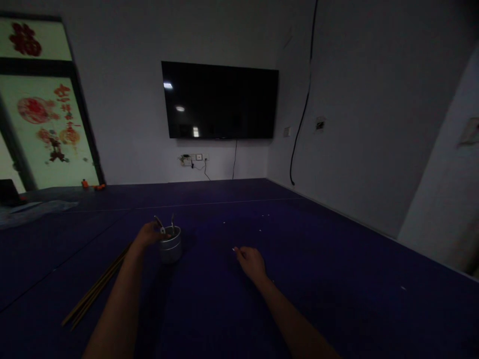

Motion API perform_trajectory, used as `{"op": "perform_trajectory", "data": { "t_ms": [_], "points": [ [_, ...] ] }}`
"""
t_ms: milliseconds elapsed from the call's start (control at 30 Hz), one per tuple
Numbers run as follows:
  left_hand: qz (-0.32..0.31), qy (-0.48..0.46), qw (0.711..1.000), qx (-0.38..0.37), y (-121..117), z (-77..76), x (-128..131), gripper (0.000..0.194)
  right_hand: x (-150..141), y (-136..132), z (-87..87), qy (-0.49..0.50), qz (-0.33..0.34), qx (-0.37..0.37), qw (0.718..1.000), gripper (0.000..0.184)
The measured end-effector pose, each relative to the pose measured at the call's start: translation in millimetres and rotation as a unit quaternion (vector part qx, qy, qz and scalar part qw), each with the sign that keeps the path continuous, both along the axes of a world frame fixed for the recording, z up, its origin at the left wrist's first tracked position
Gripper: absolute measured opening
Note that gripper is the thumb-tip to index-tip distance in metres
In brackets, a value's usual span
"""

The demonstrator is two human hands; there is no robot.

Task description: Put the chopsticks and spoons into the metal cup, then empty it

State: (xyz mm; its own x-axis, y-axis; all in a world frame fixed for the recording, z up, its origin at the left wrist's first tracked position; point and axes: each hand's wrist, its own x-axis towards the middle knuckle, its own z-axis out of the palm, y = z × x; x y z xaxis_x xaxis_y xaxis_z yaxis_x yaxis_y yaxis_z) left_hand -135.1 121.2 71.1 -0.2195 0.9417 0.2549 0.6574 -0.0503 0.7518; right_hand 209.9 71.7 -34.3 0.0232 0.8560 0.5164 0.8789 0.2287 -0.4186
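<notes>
Both hands [253, 262] bare; forearms [294, 315] bare, narrowing toward wrists [264, 282].

Television [220, 102] (dark) on wall [123, 99], black cable [308, 94] to right.

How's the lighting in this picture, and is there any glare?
Head view: dim overall, the purple table very dark; head view: bright reflections on the black television, the door far lighter than the wall; head view: left hand, right hand and cup lack fine detail.

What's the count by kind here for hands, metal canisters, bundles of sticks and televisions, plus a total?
Hands: 2, left hand and right hand
Metal canister: 1
Bundle of sticks: 1
Television: 1
Total: 5
</notes>
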Motion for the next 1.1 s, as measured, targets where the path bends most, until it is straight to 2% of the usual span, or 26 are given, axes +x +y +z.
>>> {"op": "perform_trajectory", "data": {
  "t_ms": [233,367,500,633,733,1100],
  "points": [
    [-0.091,-0.088,0.992,0.018,-4,-7.9,12,0.039,0,0,0.0,-0.001,0.002,-0.005,1.000,0.051],
    [-0.123,-0.120,0.985,0.030,-7,-6.5,16,0.035,0,-1,1.0,0.000,0.001,-0.008,1.000,0.051],
    [-0.142,-0.152,0.977,0.041,-8,-4.8,21,0.043,-1,-2,1.4,0.000,0.001,-0.009,1.000,0.050],
    [-0.147,-0.167,0.974,0.052,-11,-2.0,25,0.054,-1,-2,1.1,0.001,0.004,-0.011,1.000,0.048],
    [-0.137,-0.159,0.976,0.059,-14,0.6,25,0.056,-1,-2,1.3,0.000,0.005,-0.012,1.000,0.049],
    [-0.104,-0.060,0.992,0.035,-10,5.3,22,0.028,-2,-2,1.7,-0.001,0.007,-0.014,1.000,0.049]
  ]
}}
